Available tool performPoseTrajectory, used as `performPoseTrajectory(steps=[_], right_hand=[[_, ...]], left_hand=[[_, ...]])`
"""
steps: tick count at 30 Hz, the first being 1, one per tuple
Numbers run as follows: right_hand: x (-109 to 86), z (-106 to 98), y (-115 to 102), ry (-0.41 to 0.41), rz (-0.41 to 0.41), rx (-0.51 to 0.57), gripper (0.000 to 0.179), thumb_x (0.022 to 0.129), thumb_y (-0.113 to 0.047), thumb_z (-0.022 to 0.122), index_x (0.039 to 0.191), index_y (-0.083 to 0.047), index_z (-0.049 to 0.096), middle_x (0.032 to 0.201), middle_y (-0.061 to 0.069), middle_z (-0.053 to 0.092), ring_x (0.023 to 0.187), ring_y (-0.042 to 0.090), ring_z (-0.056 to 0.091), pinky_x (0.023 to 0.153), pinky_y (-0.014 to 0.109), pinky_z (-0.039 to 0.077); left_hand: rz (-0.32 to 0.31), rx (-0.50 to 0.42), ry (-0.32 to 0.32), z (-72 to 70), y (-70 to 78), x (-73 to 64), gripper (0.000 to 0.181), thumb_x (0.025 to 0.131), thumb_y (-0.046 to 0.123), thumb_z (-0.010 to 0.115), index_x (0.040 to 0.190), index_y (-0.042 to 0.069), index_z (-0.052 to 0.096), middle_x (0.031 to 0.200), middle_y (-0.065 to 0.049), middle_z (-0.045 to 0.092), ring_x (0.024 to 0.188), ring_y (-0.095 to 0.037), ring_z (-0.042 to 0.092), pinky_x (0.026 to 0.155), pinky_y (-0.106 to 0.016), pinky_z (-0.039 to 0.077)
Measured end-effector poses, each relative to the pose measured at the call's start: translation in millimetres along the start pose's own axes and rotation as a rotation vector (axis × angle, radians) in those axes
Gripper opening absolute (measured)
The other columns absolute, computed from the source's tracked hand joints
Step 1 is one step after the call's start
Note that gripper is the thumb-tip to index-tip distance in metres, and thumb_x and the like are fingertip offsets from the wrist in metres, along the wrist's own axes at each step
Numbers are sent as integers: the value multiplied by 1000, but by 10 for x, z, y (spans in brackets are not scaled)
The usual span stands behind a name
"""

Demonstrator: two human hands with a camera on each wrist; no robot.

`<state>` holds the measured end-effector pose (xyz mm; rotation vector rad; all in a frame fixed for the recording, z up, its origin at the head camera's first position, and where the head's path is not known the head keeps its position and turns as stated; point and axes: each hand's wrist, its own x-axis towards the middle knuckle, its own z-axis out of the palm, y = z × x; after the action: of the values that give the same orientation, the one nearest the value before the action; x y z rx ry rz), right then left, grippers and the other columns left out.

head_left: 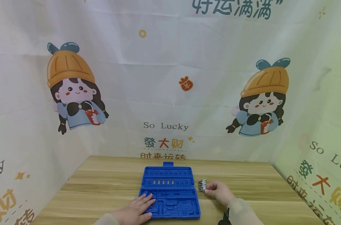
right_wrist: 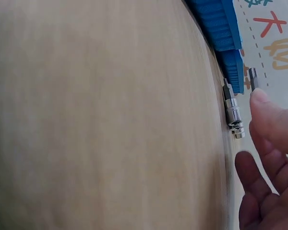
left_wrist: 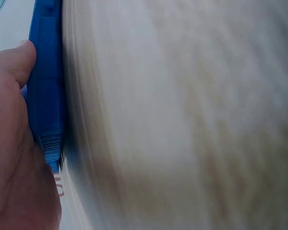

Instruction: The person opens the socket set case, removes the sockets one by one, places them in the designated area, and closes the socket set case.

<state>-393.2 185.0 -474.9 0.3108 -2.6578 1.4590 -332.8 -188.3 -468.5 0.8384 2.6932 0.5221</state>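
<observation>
So, lower left of centre, the left hand (head_left: 134, 212) lies flat, fingers spread over the open blue case's (head_left: 197, 206) left edge, presumably steadying it on the counter (head_left: 249, 175). Five small bits (head_left: 163, 182) sit in its upper half, up between the hands; just right of it are loose metal bits (head_left: 202, 184), grouped within reach of the right hand (head_left: 219, 191), thumb and finger pinching a single bit (right_wrist: 253, 79), likely for fine control.
</observation>
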Motion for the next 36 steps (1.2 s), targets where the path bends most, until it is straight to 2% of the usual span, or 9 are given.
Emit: performPoseTrajectory(steps=[15, 28, 36], right_hand=[[-41, 55, 33, 39, 11, -63, 13, 75, -1, 78, 78, -2, 65, 72, -1, 60, 69, 13, 52, 64, 29, 42], [-41, 83, 3, 70, 9, -118, 18, 73, 1, 79, 76, -3, 62, 70, -1, 57, 66, 13, 51, 62, 28, 42], [-42, 67, 5, 59, 52, -112, 20, 72, 0, 79, 78, -3, 61, 72, 0, 56, 68, 14, 51, 64, 30, 41]], left_hand=[[7, 13, 0, -6, 15, -20, 62, 101, 47, 41, 150, 10, 34, 156, -10, 27, 144, -37, 18, 111, -58, 18], [48, 2, 15, 73, -127, 36, 70, 98, 62, 31, 151, 16, 33, 158, -7, 25, 144, -36, 18, 110, -60, 18], [37, 15, 13, 51, -74, 14, 67, 99, 58, 32, 151, 15, 34, 157, -7, 26, 144, -36, 19, 110, -59, 18]])
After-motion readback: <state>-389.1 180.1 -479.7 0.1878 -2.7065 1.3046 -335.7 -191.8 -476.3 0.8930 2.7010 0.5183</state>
